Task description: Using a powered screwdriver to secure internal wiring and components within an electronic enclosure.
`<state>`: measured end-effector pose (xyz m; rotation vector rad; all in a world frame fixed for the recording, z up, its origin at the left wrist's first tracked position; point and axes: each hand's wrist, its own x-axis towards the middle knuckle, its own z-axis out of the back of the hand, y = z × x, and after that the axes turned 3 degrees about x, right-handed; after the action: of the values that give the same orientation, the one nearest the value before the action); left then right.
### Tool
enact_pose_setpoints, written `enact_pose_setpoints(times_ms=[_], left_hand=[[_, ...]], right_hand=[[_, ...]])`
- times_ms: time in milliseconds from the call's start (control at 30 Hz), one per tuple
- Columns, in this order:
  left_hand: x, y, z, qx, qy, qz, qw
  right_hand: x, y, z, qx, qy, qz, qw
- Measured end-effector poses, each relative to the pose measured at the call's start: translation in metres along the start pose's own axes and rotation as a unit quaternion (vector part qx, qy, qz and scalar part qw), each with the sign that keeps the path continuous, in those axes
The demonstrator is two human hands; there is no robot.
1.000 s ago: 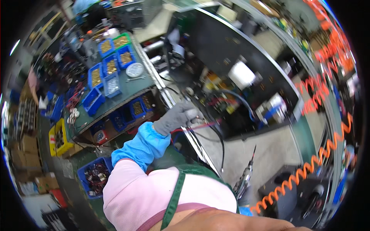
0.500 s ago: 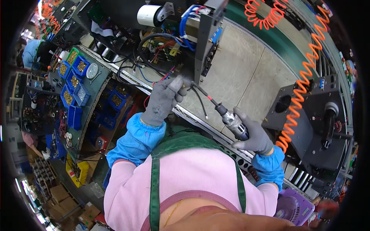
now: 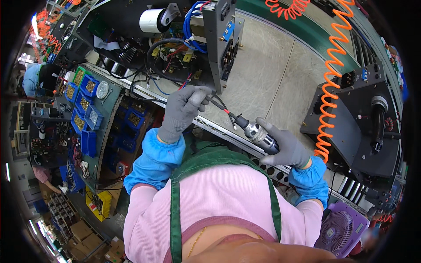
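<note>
My right hand [image 3: 285, 147], in a grey glove, is wrapped round a power screwdriver [image 3: 259, 136] with a dark grip and silver body. Its long bit, with a red band, points up and left to the fingertips of my left hand [image 3: 185, 107]. That hand, gloved too, is closed in a pinch by the bit's tip; whatever sits between the fingers is too small to make out. A black cable [image 3: 221, 102] runs beside the bit. Just beyond my left hand stands an open machine chassis [image 3: 214, 48] with loose wiring, blue cables and a white cylinder [image 3: 152, 20].
Blue bins [image 3: 84, 103] of small brass and silver parts stand on a green bench at left. A coiled orange air hose [image 3: 330, 105] hangs at right, before a second dark chassis [image 3: 351, 127]. A purple fan [image 3: 340, 228] is at lower right; a metal worktop [image 3: 263, 65] lies ahead.
The view has shifted, so the chassis appears farther left. My right hand has brought the screwdriver nearer to my left hand, which keeps its pinch.
</note>
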<state>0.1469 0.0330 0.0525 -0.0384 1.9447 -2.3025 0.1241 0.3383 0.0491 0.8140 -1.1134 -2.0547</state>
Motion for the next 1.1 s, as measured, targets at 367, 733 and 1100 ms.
enact_pose_setpoints(times_ms=[367, 733, 1100], left_hand=[[0.019, -0.011, 0.01, -0.023, 0.132, -0.017, 0.991], [0.081, 0.006, -0.015, -0.113, 0.002, -0.176, 0.978], [0.107, 0.012, -0.025, -0.05, 0.044, -0.089, 0.994]], right_hand=[[0.0, -0.001, 0.016, 0.085, 0.024, 0.007, 0.996], [-0.009, 0.0, 0.074, 0.067, -0.124, -0.031, 0.99], [0.021, -0.005, 0.106, -0.018, -0.094, -0.085, 0.992]])
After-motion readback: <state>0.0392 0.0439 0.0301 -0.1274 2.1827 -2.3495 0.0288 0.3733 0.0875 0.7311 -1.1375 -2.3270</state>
